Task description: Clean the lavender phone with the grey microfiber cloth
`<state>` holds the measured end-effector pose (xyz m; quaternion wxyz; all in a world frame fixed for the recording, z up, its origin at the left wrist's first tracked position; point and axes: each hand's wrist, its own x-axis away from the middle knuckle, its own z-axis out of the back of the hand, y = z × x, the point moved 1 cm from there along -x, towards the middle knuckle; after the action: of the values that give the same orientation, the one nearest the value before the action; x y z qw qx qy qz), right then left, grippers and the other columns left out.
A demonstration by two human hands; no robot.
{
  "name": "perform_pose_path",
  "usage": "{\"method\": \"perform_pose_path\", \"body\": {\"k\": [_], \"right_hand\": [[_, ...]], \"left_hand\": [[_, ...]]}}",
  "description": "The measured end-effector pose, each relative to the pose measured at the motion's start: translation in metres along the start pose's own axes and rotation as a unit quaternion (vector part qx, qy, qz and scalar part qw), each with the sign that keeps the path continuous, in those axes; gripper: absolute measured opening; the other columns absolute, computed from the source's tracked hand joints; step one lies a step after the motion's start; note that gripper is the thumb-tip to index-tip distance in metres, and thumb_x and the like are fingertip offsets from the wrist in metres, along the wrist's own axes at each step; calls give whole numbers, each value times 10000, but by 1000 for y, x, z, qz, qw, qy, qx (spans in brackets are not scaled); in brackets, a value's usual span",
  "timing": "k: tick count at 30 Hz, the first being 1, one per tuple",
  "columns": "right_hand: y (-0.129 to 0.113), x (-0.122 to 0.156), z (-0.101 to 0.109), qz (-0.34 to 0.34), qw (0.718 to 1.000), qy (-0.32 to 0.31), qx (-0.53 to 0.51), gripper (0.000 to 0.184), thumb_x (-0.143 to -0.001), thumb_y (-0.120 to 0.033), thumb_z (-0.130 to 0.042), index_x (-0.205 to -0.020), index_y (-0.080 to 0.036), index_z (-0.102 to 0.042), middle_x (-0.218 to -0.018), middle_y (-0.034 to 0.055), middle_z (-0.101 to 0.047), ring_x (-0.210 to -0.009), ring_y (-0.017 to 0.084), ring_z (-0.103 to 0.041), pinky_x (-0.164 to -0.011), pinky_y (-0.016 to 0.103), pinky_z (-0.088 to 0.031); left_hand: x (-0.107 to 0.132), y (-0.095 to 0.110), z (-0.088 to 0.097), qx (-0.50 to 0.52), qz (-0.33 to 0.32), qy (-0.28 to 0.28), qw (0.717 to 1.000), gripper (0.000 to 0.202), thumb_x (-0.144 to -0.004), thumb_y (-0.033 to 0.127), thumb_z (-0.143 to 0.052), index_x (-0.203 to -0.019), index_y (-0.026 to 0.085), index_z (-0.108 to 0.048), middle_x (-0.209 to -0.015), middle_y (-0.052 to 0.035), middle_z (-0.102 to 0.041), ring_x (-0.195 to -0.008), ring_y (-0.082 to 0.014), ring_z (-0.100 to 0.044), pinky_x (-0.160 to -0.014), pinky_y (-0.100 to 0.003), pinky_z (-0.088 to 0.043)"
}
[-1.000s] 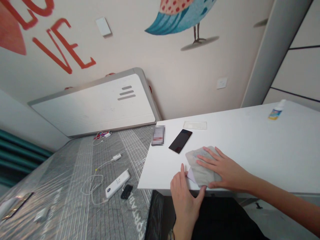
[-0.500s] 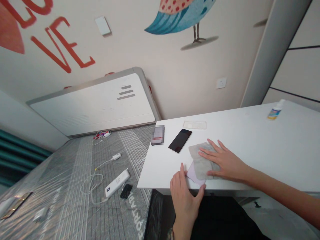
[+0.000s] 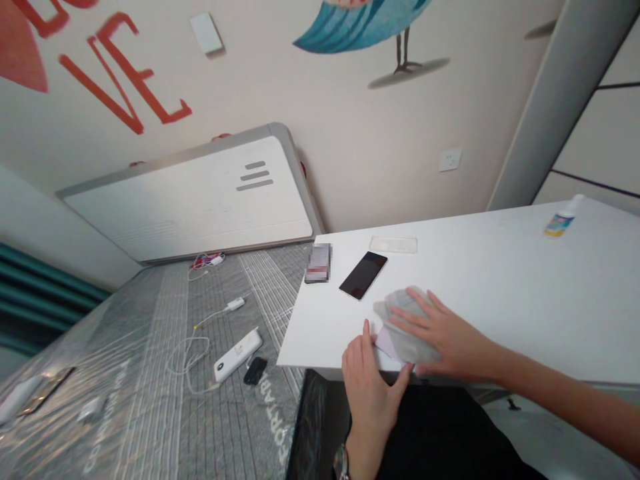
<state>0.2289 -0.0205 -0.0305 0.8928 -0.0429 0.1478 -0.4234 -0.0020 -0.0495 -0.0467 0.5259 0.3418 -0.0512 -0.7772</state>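
A grey cloth (image 3: 413, 333) lies bunched over a flat pale-lilac item (image 3: 387, 343) at the front edge of the white table. My right hand (image 3: 440, 337) presses on the cloth with long fingers over its top and the thumb at its near edge; motion blurs it a little. My left hand (image 3: 370, 373) grips the lilac item's left corner and near edge between forefinger and thumb. Most of that item is hidden under the cloth, so its kind cannot be told. Just beyond lies a dark-screened phone (image 3: 363, 275), and behind it a clear, flat, rectangular piece (image 3: 393, 245).
A pixelated item (image 3: 318, 263) sits at the table's (image 3: 500, 280) left edge. A white bottle with a yellow and blue label (image 3: 563, 217) stands at the far right. On the plastic-covered mattress (image 3: 165, 413) lie a white power bank (image 3: 238, 355), cables and a small black object (image 3: 255, 371).
My right hand has slid slightly towards the table's front edge, and the cloth under it is more bunched. My left hand keeps its grip. The camera view has shifted a little.
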Motion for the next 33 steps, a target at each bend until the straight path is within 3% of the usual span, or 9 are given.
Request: {"method": "perform_pose_path", "body": {"k": [2, 6, 9, 13, 16, 20, 24, 27, 33], "right_hand": [[-2, -1, -1, 38, 999, -18, -7, 954, -890, -828, -510, -1659, -345, -219, -1692, 60, -328, -1588, 427, -165, -1254, 713, -119], [-3, -2, -2, -11, 1000, 10, 8, 905, -918, -796, -504, -1654, -335, -248, -1690, 63, -330, -1586, 468, -114, -1217, 767, -128], [-5, -2, -4, 42, 999, -14, -5, 970, -883, -834, -513, -1660, -335, -214, -1703, 63, -301, -1585, 436, -169, -1243, 718, -159], [-1, -1, -4, -20, 999, 14, 24, 920, -908, -808, -504, -1656, -344, -235, -1692, 60, -326, -1582, 470, -131, -1214, 763, -161], [-1, 2, -6, 27, 999, -17, 12, 978, -882, -837, -508, -1665, -341, -194, -1701, 53, -308, -1585, 446, -153, -1238, 721, -176], [6, 7, -6, -40, 998, 33, 45, 904, -924, -791, -496, -1659, -333, -235, -1679, 67, -356, -1582, 472, -124, -1201, 774, -175], [13, 13, -8, 6, 999, 13, 37, 956, -893, -827, -508, -1662, -345, -207, -1681, 62, -352, -1579, 436, -192, -1211, 741, -217], [17, 15, -6, -43, 996, 52, 60, 893, -923, -780, -518, -1654, -339, -254, -1656, 75, -400, -1579, 461, -163, -1197, 768, -204], [10, 10, -5, -29, 999, 30, 31, 898, -914, -801, -507, -1651, -348, -263, -1665, 62, -383, -1583, 445, -169, -1224, 755, -166]], "left_hand": [[0, 0, 0, 0, -3, 1, 1000, 989, -826, 401, -814, -1595, 148, -247, -1288, -147, -610, -1185, -294, -594, -1031, -458, -488], [0, 0, 1, 14, 10, -9, 1000, 978, -830, 384, -811, -1598, 160, -247, -1227, -124, -625, -1153, -284, -605, -1024, -454, -488], [0, 1, 2, 15, 10, -12, 1000, 985, -816, 339, -815, -1598, 159, -245, -1275, -135, -614, -1188, -288, -594, -1040, -456, -480], [0, 0, 1, 9, 11, -7, 1000, 977, -834, 394, -813, -1597, 159, -249, -1214, -121, -632, -1138, -278, -615, -1008, -441, -495], [0, 1, 1, -3, 8, -2, 1000, 971, -826, 379, -815, -1593, 151, -264, -1260, -136, -627, -1170, -287, -609, -1023, -443, -492], [-1, 1, 1, 0, 8, 5, 1000, 1000, -803, 401, -848, -1587, 144, -283, -1184, -106, -642, -1112, -265, -618, -998, -419, -502], [-2, 1, 1, 5, 0, 10, 1000, 1007, -791, 392, -862, -1582, 144, -292, -1190, -108, -637, -1116, -269, -612, -998, -425, -503], [-2, 1, 0, 5, 2, 14, 1000, 982, -806, 368, -849, -1581, 144, -290, -1182, -106, -635, -1110, -266, -612, -988, -423, -506], [-1, 1, 1, 6, 0, 10, 1000, 985, -809, 360, -844, -1587, 151, -277, -1170, -96, -632, -1103, -261, -614, -983, -423, -510]]}}
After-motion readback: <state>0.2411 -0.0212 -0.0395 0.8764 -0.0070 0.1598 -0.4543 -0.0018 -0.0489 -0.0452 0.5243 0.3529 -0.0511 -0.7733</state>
